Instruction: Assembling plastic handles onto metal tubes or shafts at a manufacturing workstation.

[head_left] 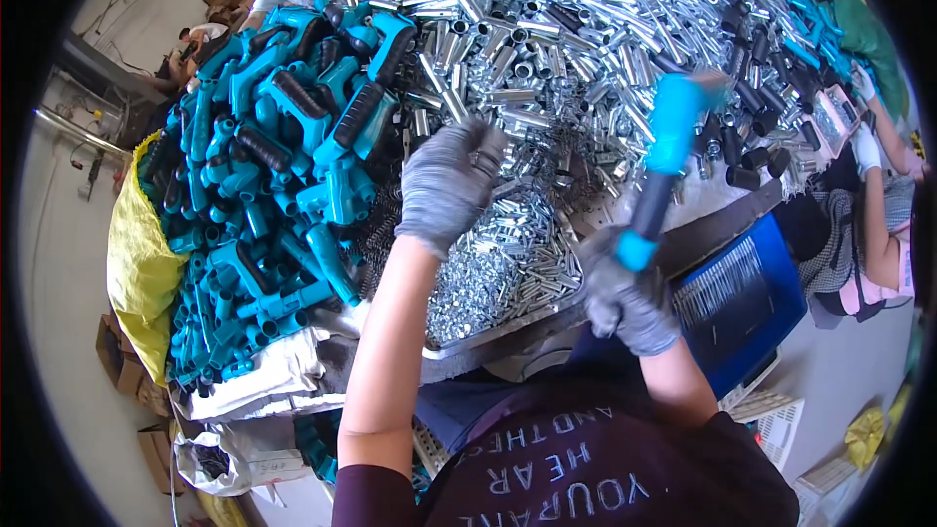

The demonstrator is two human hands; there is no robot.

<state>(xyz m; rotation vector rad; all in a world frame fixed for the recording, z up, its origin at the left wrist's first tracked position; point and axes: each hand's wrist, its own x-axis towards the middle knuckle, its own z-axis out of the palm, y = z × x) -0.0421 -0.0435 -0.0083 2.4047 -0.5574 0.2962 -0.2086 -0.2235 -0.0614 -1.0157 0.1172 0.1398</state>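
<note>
I have the teal-and-black tool body (660, 190) upright and slightly tilted in my right hand (630, 303), the fingers curled round its lower end; its upper end is blurred. I judge the step in hand to be working on this one piece, with a part from the heaps probably due to go with it. My left hand (447, 187) hangs over the small parts, fingers bent inward, and I cannot tell whether they hold anything. The next move, as I read it, calls for a steady right grip and the left fingers picking cleanly from below them.

For edges, the tray (512, 323) of small metal pieces lies just below and right of the left fingers, its rim nearest my body. The teal housings (293, 127) are heaped to their left, so a swing that way would knock them. Silver tubes (508, 44) pile up beyond both sets of fingers. The counter (732, 215) ends right of the right fingers, with a blue bin (781, 278) below that edge. My best room is above the heaps, between the two hands; farther right, a co-worker's gloved hand (866, 148) limits reach.
</note>
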